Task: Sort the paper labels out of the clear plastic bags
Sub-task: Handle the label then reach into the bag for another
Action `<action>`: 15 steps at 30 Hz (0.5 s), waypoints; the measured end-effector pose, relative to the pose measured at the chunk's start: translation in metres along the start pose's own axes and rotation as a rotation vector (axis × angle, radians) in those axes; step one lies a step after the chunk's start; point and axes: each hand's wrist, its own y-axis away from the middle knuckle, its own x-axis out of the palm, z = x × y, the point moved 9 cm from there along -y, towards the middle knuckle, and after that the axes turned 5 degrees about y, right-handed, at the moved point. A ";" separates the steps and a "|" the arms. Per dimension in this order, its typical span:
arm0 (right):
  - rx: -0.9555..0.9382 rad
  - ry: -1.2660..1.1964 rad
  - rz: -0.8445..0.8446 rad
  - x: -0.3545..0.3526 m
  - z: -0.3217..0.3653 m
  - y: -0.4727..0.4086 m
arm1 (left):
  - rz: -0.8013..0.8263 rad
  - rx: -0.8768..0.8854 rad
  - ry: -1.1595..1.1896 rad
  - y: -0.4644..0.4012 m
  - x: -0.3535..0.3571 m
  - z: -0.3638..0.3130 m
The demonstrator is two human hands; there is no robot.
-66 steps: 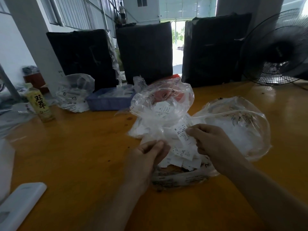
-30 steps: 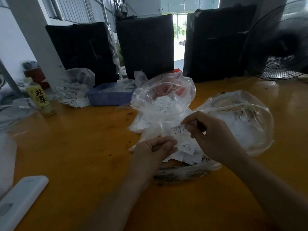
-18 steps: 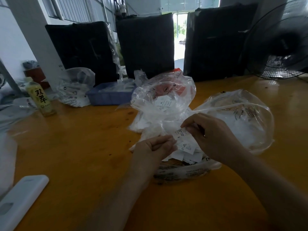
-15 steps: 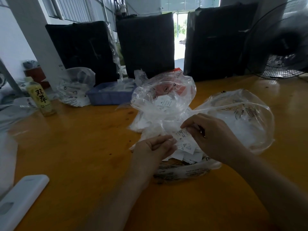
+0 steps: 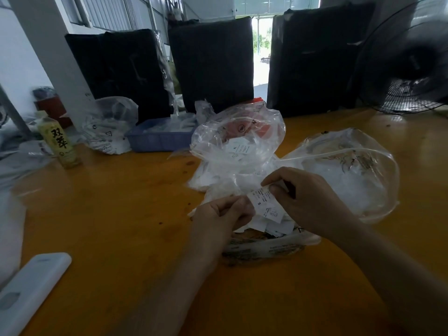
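Observation:
A white paper label (image 5: 263, 202) marked "S" is pinched at its top by my right hand (image 5: 306, 198). My left hand (image 5: 219, 215) sits just left of it with curled fingers, pinching clear plastic and the label's left edge. Under both hands lies a heap of loose labels (image 5: 274, 225) on a flattened printed bag (image 5: 266, 247). Behind stands a puffed clear bag (image 5: 238, 144) with labels inside. A second clear bag (image 5: 351, 173) bulges to the right, holding white material.
On the orange table (image 5: 121, 214) stand a blue tray (image 5: 158, 139), a yellow drink bottle (image 5: 59, 141), another filled clear bag (image 5: 109, 127) and a white flat device (image 5: 29, 289) at front left. Black wrapped bundles (image 5: 211, 66) and a fan (image 5: 407, 59) line the back.
My right hand lifted a label out of the heap, then lowered it slightly toward my left hand. My left hand stayed nearly still, fingers closing on the plastic.

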 end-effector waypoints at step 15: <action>0.005 -0.062 0.148 0.017 0.002 0.005 | 0.025 0.076 -0.170 0.005 0.001 -0.009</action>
